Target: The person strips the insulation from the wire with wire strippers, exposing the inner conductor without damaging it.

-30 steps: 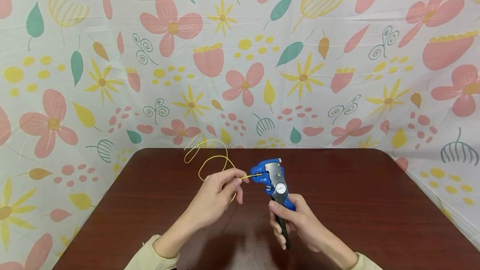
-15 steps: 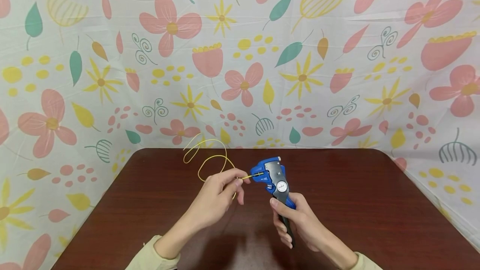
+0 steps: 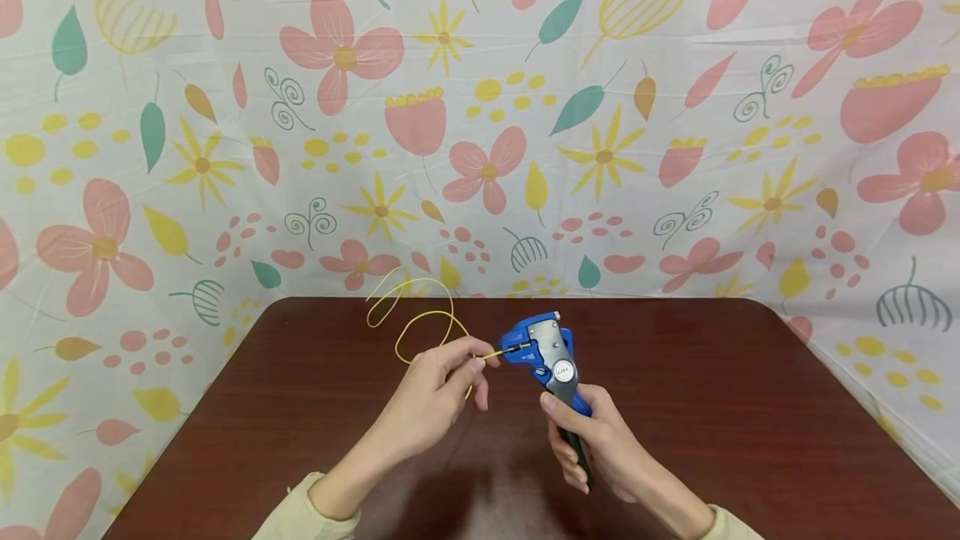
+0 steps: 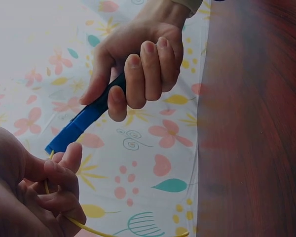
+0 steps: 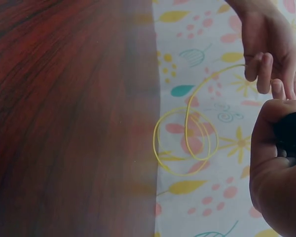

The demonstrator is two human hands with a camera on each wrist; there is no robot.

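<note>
Left hand (image 3: pixel 437 386) pinched yellow wire (image 3: pixel 495 353), right hand (image 3: pixel 603 440) gripped blue-black tool (image 3: pixel 553 347); only head view showed its round badge (image 3: pixel 562 371). Bench (image 3: pixel 712 390) side edges lay well apart from both.

place: looked like some cloth-screened setup, couldn't tell if home or workshop tbh
table (image 3: pixel 690 382): dark reddish wood-look top, kinda shiny
floral cloth (image 3: pixel 480 48): white, hung behind the table and along both its sides
</note>
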